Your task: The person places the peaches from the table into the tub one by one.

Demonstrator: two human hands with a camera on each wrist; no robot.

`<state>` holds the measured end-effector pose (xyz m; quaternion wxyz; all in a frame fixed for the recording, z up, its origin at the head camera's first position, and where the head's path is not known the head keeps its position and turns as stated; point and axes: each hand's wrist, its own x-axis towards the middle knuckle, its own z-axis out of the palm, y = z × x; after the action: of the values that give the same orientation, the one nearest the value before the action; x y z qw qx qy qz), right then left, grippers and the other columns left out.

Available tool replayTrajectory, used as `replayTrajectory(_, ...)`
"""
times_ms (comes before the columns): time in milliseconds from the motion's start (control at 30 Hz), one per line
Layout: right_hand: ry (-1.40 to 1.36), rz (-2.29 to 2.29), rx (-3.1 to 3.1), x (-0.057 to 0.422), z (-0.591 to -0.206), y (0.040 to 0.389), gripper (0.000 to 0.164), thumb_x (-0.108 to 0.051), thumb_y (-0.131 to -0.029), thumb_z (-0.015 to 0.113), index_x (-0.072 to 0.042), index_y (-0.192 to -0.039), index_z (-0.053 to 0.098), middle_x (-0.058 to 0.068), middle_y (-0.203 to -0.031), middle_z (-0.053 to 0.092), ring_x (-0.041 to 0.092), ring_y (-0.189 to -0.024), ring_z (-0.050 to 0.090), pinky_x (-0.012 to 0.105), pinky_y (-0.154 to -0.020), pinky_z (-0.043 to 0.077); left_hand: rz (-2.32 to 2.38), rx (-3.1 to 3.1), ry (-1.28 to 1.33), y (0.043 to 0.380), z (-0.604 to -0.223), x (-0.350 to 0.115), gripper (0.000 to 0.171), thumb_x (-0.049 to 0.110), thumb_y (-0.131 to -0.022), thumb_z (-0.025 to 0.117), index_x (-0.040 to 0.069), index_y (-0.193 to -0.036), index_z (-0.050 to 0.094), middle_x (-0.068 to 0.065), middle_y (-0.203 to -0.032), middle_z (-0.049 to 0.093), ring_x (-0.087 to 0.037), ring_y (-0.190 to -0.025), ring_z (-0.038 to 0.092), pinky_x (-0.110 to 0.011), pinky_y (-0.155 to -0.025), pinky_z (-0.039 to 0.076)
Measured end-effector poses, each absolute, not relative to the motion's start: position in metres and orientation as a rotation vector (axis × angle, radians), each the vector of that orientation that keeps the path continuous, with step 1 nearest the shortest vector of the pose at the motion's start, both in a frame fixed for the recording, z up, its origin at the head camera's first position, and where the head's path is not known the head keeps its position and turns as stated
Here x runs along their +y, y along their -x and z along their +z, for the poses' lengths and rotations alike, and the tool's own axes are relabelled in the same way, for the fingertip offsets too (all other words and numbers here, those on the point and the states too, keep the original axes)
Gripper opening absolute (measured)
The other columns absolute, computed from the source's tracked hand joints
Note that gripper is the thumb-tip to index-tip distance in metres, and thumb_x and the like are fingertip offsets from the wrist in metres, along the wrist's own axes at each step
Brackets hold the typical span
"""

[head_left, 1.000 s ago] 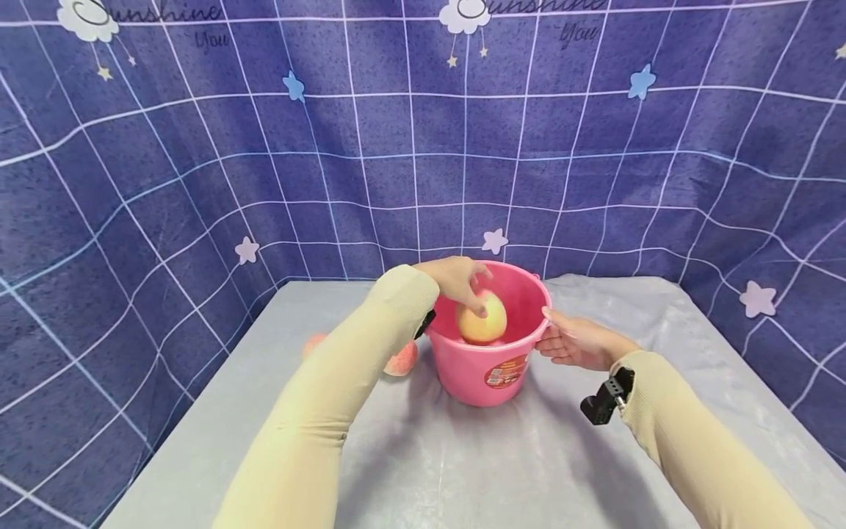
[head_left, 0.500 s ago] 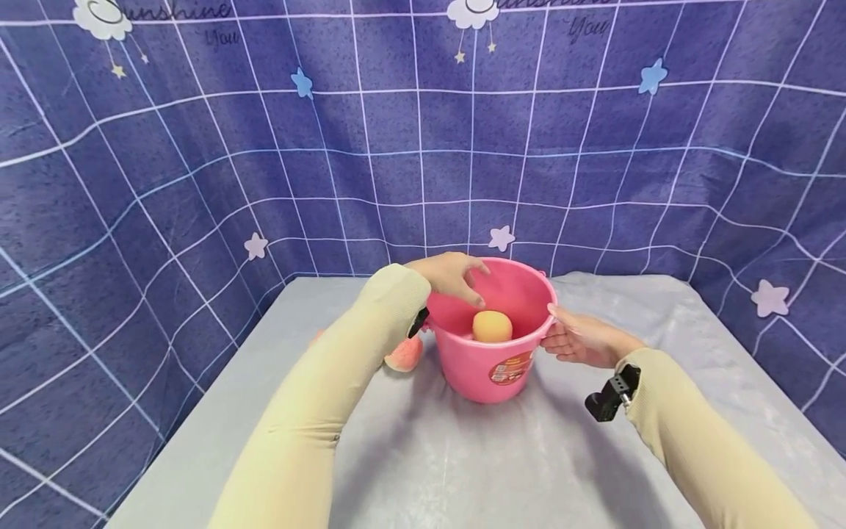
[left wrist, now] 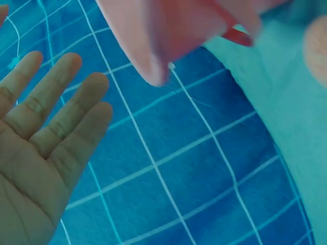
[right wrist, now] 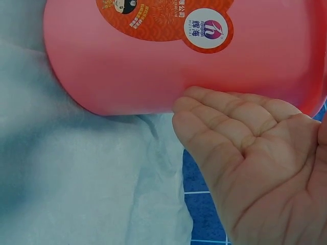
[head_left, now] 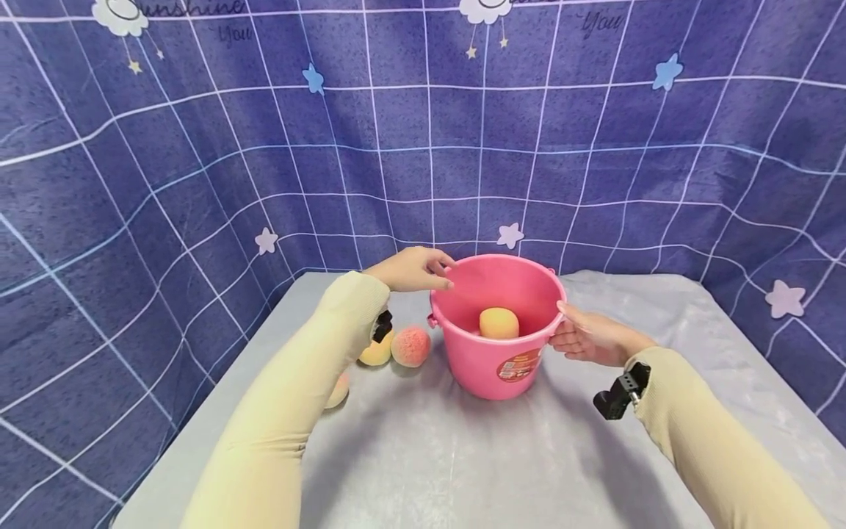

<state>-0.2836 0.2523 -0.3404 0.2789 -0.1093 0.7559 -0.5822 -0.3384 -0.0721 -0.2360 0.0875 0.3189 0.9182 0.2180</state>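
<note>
A pink bucket point(head_left: 499, 367) stands upright on the grey-covered table, with one yellow-orange peach point(head_left: 499, 323) inside. My left hand point(head_left: 413, 268) hovers at the bucket's left rim, fingers loosely spread and holding nothing; the left wrist view shows its bare palm beside the bucket point(left wrist: 189, 30). At the opposite side, my right hand point(head_left: 591, 338) holds the bucket, thumb at the rim and fingers along the outer wall. The right wrist view has those fingers touching the pink side near the label. Left of the bucket lie a red peach point(head_left: 411, 347) and a yellow peach point(head_left: 375, 353).
Another peach point(head_left: 338, 391) is partly hidden by the left sleeve point(head_left: 284, 404). Behind the table point(head_left: 463, 463) hangs a blue grid-patterned curtain point(head_left: 423, 132), which also runs along both sides. A small black camera mount point(head_left: 617, 393) sits on the right wrist.
My left hand has let go of the peach, which now rests in the bucket, and has drawn back leftward out over the rim. My right hand stays on the bucket.
</note>
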Motion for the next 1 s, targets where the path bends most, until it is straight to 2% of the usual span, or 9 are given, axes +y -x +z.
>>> replayTrajectory(300,0.293,-1.58,2.032,0.253,-0.342,0.284,0.092,-0.058,-0.099,0.016,0.024,-0.139,0.011,0.042,-0.144,0.02,0.05,-0.135,0.022,0.054,-0.11,0.021,0.78,2.821,-0.897,0.329,-0.252,-0.129,0.042,0.022,-0.091,0.062,0.001,-0.128,0.056,-0.02,-0.115,0.064,-0.036,-0.107,0.06,-0.044,-0.089,0.049)
replayTrajectory(567,0.294,-1.574,2.012,0.253,-0.342,0.284,0.091,-0.057,-0.099,0.016,0.023,-0.14,0.008,0.041,-0.144,0.016,0.051,-0.135,0.019,0.054,-0.111,0.018,0.876,2.794,-0.764,0.324,-0.295,-0.183,0.044,0.021,-0.093,0.056,-0.006,-0.128,0.054,-0.025,-0.117,0.062,-0.038,-0.111,0.058,-0.05,-0.096,0.043)
replayTrajectory(800,0.292,-1.57,2.021,0.253,-0.341,0.284,0.089,-0.056,-0.099,0.015,0.023,-0.14,0.01,0.041,-0.144,0.018,0.05,-0.135,0.021,0.055,-0.111,0.018,0.824,2.794,-0.635,0.321,-0.322,-0.205,0.044,0.023,-0.092,0.056,-0.008,-0.124,0.056,-0.026,-0.115,0.063,-0.038,-0.11,0.058,-0.048,-0.095,0.044)
replayTrajectory(1000,0.298,-1.57,2.021,0.253,-0.342,0.284,0.089,-0.056,-0.099,0.014,0.022,-0.141,0.01,0.041,-0.144,0.018,0.05,-0.135,0.02,0.055,-0.111,0.018,0.806,2.781,-0.516,0.318,-0.337,-0.216,0.044,0.023,-0.093,0.054,-0.01,-0.122,0.056,-0.028,-0.119,0.059,-0.04,-0.112,0.055,-0.048,-0.095,0.044)
